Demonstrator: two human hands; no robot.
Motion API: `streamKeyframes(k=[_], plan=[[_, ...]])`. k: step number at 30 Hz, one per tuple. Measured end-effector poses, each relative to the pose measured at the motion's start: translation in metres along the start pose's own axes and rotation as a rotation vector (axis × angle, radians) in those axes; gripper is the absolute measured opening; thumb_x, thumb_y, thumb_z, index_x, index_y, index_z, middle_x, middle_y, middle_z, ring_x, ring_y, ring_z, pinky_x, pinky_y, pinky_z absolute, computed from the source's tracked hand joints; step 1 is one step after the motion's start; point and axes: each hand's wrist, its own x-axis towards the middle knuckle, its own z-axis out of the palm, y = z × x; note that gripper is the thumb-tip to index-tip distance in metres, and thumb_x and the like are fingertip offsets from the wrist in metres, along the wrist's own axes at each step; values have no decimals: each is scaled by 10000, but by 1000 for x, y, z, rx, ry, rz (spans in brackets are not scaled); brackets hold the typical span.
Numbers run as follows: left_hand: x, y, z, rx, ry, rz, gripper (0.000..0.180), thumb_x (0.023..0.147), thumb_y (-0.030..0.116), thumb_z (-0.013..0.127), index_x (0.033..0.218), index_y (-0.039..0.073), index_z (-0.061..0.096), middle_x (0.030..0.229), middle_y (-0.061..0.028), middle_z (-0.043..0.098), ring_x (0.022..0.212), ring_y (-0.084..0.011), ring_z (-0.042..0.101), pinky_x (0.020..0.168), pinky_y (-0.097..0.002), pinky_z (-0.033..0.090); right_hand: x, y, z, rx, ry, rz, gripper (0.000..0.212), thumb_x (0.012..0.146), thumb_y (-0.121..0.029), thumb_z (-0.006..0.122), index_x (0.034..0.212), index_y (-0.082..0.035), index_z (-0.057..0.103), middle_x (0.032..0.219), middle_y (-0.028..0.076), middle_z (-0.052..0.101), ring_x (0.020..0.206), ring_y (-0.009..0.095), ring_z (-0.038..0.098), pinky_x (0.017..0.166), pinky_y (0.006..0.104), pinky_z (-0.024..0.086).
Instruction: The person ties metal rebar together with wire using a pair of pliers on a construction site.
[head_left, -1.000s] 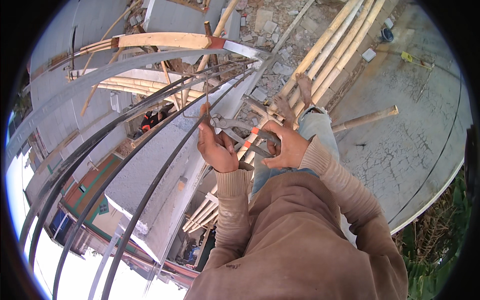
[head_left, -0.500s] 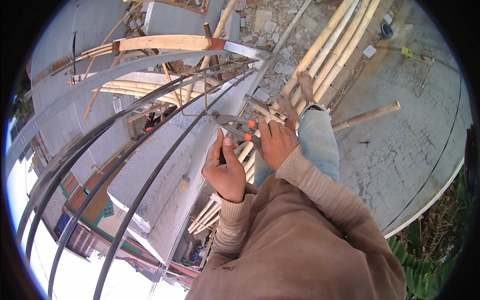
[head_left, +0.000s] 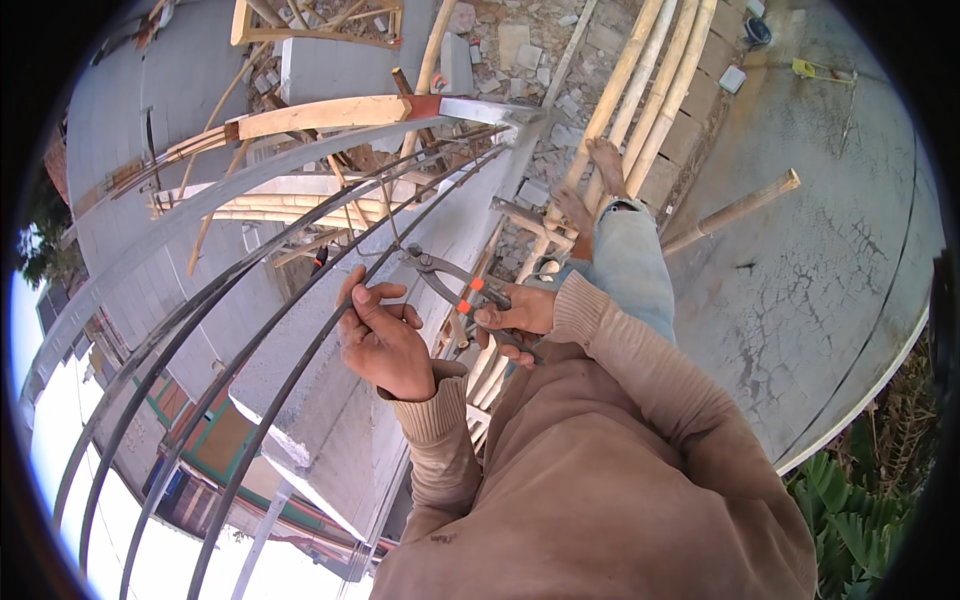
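My right hand (head_left: 525, 312) grips the handles of a pair of pincers (head_left: 445, 275), dark with orange bands. Their jaws rest near the corner of a thin bent steel stirrup (head_left: 391, 215), beside the nearest long rebar (head_left: 300, 365). My left hand (head_left: 388, 345) is just left of the pincers, thumb and forefinger closed about that rebar, the other fingers curled. Whether a tie wire is also between the fingertips is too small to tell. More dark rebars (head_left: 215, 385) run alongside, bending toward the lower left.
A pale concrete beam (head_left: 335, 440) lies beneath the rebars. Bamboo poles (head_left: 640, 95) pass under my feet, with rubble (head_left: 530, 60) beyond. A grey cracked slab (head_left: 790, 270) spreads to the right, a cut bamboo pole (head_left: 735, 212) reaching over it. Timber formwork (head_left: 320, 115) stands at the far left.
My left hand has moved up and left onto the rebar. My right hand has shifted down and turned, fingers now around the lower handles; the pincers' jaws sit slightly lower and farther left.
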Motion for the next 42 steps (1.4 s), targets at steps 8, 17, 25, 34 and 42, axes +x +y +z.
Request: streamKeyframes(k=[8, 17, 25, 34, 42], plan=[[2, 2, 0, 135, -25, 2, 365, 1084, 278, 448, 1193, -48, 571, 652, -91, 625, 445, -68, 474, 421, -207, 363, -7, 22, 27, -919, 764, -525, 761, 730, -253, 833, 1336, 11, 455, 890, 112, 606, 736, 241, 656, 624, 375, 533], [-4, 0, 10, -113, -7, -45, 308, 1078, 247, 460, 1241, -8, 518, 674, -93, 626, 463, -93, 525, 413, -221, 391, 9, 19, 14, -996, 683, -303, 337, 911, -279, 666, 1132, -26, 638, 804, 106, 637, 718, 242, 665, 601, 369, 501], [-14, 1, 8, 29, -91, -32, 456, 1068, 208, 479, 1453, -18, 384, 687, -58, 641, 507, -68, 505, 479, -211, 394, 1, -3, 27, -898, 558, -216, 456, 1012, -518, 482, 1038, -126, 714, 823, 163, 706, 849, 357, 690, 766, 492, 526], [-30, -15, 13, 104, -164, -26, 604, 1035, 181, 554, 1527, -54, 295, 858, -56, 664, 585, -45, 487, 498, -199, 396, 7, -6, 23, -949, 554, -189, 513, 989, -493, 543, 861, -20, 696, 719, 177, 680, 771, 397, 677, 739, 496, 523], [-42, -17, 21, 30, -208, -14, 637, 1014, 187, 600, 1521, -61, 304, 939, -63, 685, 678, -52, 538, 554, -215, 453, 21, 3, 27, -496, 372, -201, 475, 1002, -427, 553, 886, 9, 702, 637, 163, 658, 697, 356, 695, 674, 477, 522]])
